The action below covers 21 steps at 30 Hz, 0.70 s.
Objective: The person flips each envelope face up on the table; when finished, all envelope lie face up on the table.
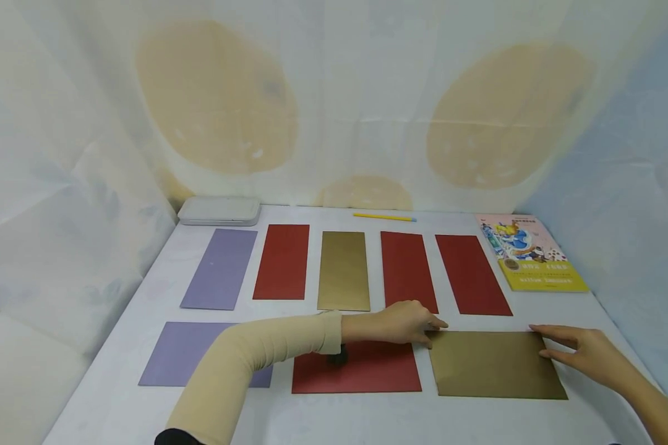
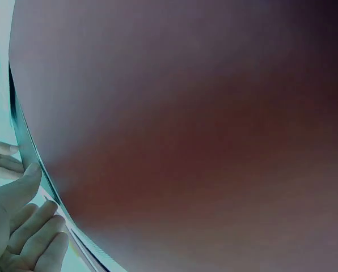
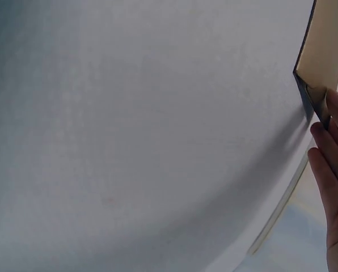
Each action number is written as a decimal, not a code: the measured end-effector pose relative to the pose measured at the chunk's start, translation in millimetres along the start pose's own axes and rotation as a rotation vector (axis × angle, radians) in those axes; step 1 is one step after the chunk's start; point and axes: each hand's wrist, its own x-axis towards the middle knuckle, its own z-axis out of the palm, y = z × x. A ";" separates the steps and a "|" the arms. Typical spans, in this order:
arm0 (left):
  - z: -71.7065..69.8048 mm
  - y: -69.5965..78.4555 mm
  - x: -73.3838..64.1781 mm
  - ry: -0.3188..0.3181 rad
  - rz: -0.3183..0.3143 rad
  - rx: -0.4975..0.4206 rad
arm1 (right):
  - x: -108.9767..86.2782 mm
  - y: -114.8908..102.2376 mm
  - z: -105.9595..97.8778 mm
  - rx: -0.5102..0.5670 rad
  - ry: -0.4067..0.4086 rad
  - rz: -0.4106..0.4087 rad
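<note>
A gold rectangular sheet lies crosswise at the front right of the white table. My left hand reaches over a red sheet and pinches the gold sheet's upper left corner with thumb and fingers. At its upper right corner my right hand grips the edge. In the right wrist view, the thumb of the right hand lies on the gold sheet with fingers beneath. The left wrist view shows the left hand at the edge. Behind my left sleeve, a purple sheet is partly hidden.
A back row holds a purple sheet, a red sheet, a gold sheet and two more red sheets. Farther back are a pale flat case, a yellow pencil and a book. Patterned cloth surrounds the table.
</note>
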 end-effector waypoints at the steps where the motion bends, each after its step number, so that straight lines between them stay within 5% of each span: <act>1: 0.2 -0.6 1.0 -0.002 0.000 -0.005 | 0.5 0.4 0.3 0.000 -0.005 0.002; 7: 0.3 0.6 -0.9 -0.031 0.016 0.024 | -0.7 -3.5 -1.5 -0.049 -0.023 0.033; 12: -1.2 6.6 -14.9 -0.124 0.089 0.056 | -9.7 -20.5 -6.2 -0.096 -0.111 0.119; 15: 0.8 8.8 -23.0 -0.181 0.142 0.074 | -15.8 -29.1 -4.2 -0.106 -0.131 0.106; 21: 3.2 10.6 -26.5 -0.212 0.142 0.076 | -23.6 -31.4 4.3 -0.105 -0.124 0.005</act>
